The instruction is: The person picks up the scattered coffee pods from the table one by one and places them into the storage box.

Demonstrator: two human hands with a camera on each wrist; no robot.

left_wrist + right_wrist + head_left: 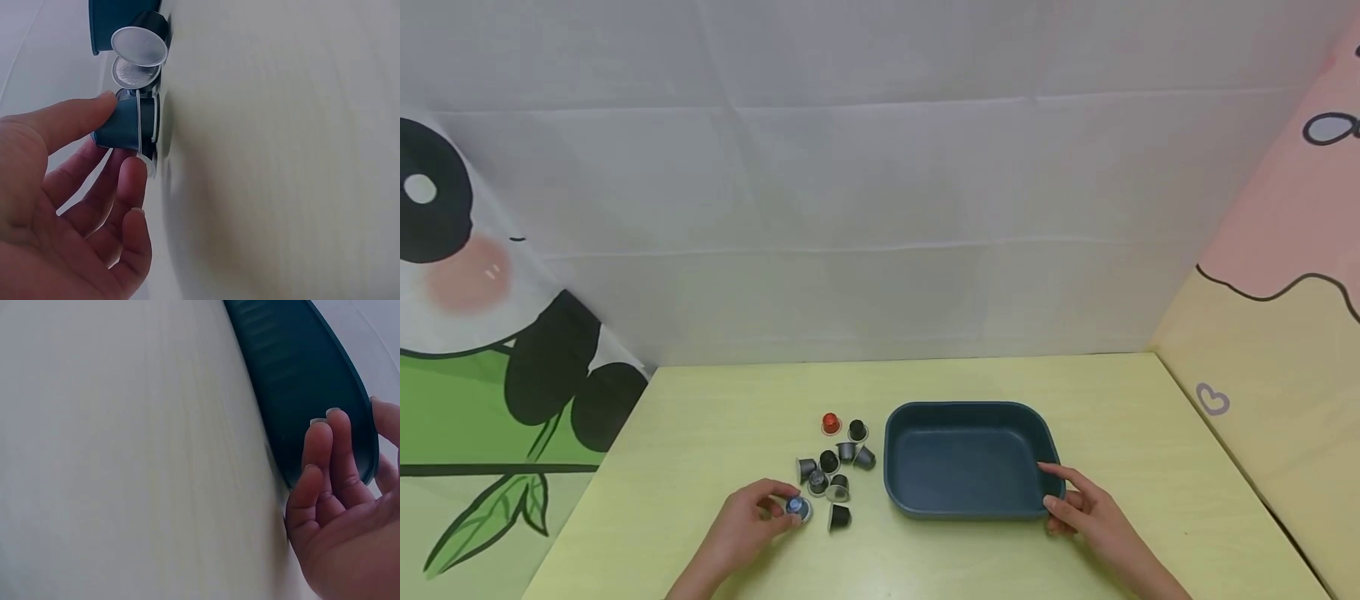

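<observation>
In the head view, my left hand point(748, 525) pinches a blue coffee capsule point(798, 507) between thumb and fingers, low over the table. The left wrist view shows this capsule point(119, 125) on its side in the fingertips, its foil rim facing away from the palm. Beyond it are more capsules, one with a silver lid point(140, 47) turned to the camera. My right hand point(1086, 504) grips the right end of a dark blue rectangular dish point(973, 510). Seen from the right wrist, its lower fingers lie against the outer wall of the dish point(281, 381).
Several coffee capsules lie in a loose group left of the dish: a red one point(831, 423) at the back, a black one point(857, 430) beside it, dark grey ones in the middle, another black one point(839, 517) nearest me. A white cloth point(880, 183) hangs behind the table point(715, 417).
</observation>
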